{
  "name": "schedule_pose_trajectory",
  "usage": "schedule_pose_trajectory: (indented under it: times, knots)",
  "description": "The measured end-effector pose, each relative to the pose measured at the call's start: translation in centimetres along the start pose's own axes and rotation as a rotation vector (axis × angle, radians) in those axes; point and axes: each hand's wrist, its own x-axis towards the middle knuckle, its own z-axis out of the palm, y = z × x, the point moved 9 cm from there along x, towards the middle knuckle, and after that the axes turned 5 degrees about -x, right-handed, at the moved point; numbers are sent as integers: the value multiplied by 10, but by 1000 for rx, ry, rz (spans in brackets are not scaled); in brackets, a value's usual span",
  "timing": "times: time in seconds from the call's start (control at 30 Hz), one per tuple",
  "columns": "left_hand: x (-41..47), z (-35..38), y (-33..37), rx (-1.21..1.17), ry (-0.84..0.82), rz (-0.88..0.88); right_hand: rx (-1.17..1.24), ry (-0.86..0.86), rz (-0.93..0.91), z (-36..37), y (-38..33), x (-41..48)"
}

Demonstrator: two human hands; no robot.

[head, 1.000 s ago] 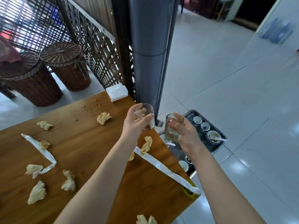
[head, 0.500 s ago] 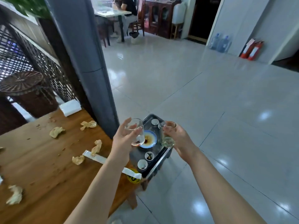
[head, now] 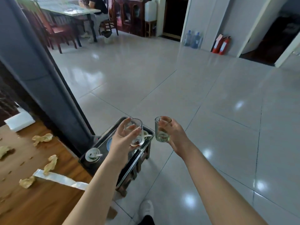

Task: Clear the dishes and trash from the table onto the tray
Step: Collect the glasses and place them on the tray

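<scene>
My left hand point(head: 124, 140) grips a clear round glass point(head: 137, 135) with a reddish trace at its bottom, held above the metal tray point(head: 113, 127). My right hand point(head: 172, 134) holds a small straight glass point(head: 161, 131) with a little pale liquid, out over the floor just right of the tray. The tray sits on a low wooden stool beside the wooden table point(head: 32, 197). On the tray are a white bowl with a spoon point(head: 92, 154) and a blue-rimmed plate point(head: 109, 143), partly hidden by my left arm. Crumpled tissues point(head: 42, 138) and a white paper strip point(head: 60, 179) lie on the table.
A grey pillar point(head: 32, 65) rises behind the table and tray. A white tissue pack point(head: 19, 121) sits at the table's far edge. My white shoe point(head: 146, 207) is on the tiled floor. Farther off are a table with chairs and a seated person point(head: 95, 12), water bottles and fire extinguishers point(head: 221, 44).
My view has swung right and up, away from the table toward the room. Both hands have carried their glasses off the table to the tray; the left one is above it, the right one beside it.
</scene>
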Motion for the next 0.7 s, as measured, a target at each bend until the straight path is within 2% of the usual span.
schedule_pose_trajectory:
  times: [0.2, 0.43, 0.7]
  knots:
    - [87, 7, -7, -18, 21, -2, 42, 26, -19, -16, -10, 88]
    - [165, -1, -10, -30, 108, -71, 86, -52, 30, -1, -17, 174]
    - [214, -26, 3, -78, 293, -42, 70, -218, 87, 34, -28, 258]
